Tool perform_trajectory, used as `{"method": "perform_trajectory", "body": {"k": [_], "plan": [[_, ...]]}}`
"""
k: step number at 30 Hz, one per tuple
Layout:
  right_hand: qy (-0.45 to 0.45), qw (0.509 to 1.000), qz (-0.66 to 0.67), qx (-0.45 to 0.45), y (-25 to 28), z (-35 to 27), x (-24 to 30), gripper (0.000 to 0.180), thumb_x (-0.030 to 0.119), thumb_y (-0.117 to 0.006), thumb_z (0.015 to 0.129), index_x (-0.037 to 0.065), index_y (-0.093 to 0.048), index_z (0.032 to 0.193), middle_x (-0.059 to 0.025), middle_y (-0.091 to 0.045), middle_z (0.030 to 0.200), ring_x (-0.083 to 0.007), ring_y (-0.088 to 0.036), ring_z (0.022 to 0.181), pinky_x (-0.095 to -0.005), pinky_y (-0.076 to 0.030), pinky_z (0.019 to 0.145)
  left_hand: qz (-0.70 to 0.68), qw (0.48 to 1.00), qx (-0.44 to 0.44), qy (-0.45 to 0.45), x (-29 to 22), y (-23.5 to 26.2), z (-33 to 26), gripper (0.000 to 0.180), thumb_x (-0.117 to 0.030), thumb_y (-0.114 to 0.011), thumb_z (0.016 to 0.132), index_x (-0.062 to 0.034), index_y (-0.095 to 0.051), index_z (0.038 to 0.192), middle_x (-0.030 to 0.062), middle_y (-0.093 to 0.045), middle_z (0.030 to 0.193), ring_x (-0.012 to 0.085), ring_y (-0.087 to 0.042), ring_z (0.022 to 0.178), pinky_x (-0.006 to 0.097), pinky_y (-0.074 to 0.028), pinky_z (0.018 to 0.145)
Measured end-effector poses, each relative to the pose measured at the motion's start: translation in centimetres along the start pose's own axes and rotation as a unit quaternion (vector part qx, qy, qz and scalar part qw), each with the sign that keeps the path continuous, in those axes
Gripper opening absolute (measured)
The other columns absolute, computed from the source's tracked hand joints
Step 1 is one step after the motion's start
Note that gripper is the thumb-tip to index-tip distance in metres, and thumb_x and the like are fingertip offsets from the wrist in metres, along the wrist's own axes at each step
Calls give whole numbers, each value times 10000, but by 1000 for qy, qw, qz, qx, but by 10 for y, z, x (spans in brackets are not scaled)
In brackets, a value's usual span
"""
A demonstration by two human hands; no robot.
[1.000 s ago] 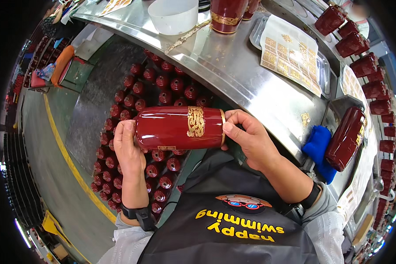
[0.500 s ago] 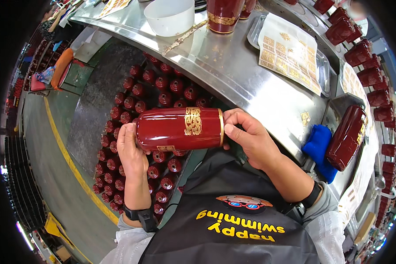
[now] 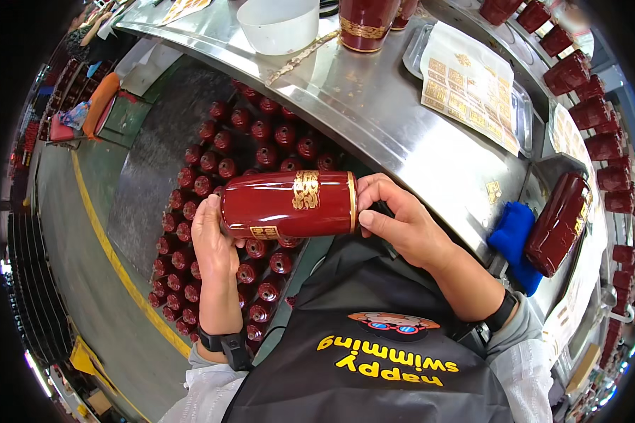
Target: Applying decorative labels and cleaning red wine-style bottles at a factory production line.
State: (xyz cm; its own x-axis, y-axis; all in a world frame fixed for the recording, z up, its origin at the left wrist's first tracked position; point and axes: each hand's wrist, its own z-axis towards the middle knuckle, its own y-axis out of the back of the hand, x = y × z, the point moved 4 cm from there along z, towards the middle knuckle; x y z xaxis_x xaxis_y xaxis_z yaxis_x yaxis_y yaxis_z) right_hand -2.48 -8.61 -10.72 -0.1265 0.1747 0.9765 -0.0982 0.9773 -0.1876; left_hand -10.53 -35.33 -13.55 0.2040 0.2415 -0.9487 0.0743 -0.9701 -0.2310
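Both hands close on a glossy dark-red vase [image 3: 275,201] at the centre of the view, held lengthwise in the air — narrower end toward 9 o'clock, gold-rimmed end toward 3. The left hand [image 3: 215,243], its forearm rising from 7 o'clock, presses its fingers against the narrower end, a fingertip showing beneath; the right hand [image 3: 402,215], reaching in from 4 o'clock, grips the rim between thumb and bent fingers. Black wristbands [image 3: 226,349] circle both wrists.

Behind the vase, which partly blocks the view of them, rows of dark-red vessels [image 3: 261,129] fill the floor from 8 to 12 o'clock. A steel worktable [image 3: 374,120] spans 11 to 3 o'clock, bearing a white tub [image 3: 279,28] near 12, an upright red vessel [image 3: 365,25] just beside it, and a metal tray [image 3: 410,60] under a sheet of gold decals [image 3: 473,84] at 1. At 3 o'clock, a second gold-marked vessel [image 3: 559,225] lies against a blue cloth [image 3: 513,236].

The vase carries an ornate gold motif [image 3: 306,190] and a small rectangular gold mark [image 3: 264,233], its detail too fine to read. Yellow lettering [image 3: 388,363] — upside down in this view — crosses the black apron [image 3: 303,381] at 6 o'clock, below a cartoon figure in blue goggles [image 3: 393,326].
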Motion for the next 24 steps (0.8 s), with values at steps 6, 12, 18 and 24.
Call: {"method": "perform_trajectory", "body": {"k": [6,12,18,24], "plan": [[-18,999,24,-24,-5,4,-4,145,154,-594,938,43,-538,863,-60,-470,1082,-140,-489,928,-281,-452,788,7,1000,10,-25,1,5,-2,239,-267,-462,1020,-68,-550,923,-13,-565,706,41,-482,493,193,-352,385],[-29,997,33,-63,-4,7,-12,154,163,-534,974,51,-543,869,-54,-481,1073,-121,-515,864,-281,-463,706,11,999,10,-47,0,1,-6,234,-262,-457,1022,-70,-538,916,-16,-561,712,38,-489,507,189,-358,390],[-35,997,-8,-73,-3,8,-14,230,224,-468,1010,34,-585,957,-38,-498,1040,-114,-513,856,-278,-457,698,7,999,8,-35,3,-2,-5,249,-283,-445,1028,-83,-541,914,-24,-560,708,35,-479,505,187,-350,392],[-59,994,72,-64,-4,14,-15,187,199,-522,977,26,-592,964,-17,-479,1054,-96,-480,868,-256,-441,710,13,999,30,-28,4,7,-3,209,-245,-461,1023,-72,-538,935,-15,-570,743,39,-501,538,193,-375,406]]}}
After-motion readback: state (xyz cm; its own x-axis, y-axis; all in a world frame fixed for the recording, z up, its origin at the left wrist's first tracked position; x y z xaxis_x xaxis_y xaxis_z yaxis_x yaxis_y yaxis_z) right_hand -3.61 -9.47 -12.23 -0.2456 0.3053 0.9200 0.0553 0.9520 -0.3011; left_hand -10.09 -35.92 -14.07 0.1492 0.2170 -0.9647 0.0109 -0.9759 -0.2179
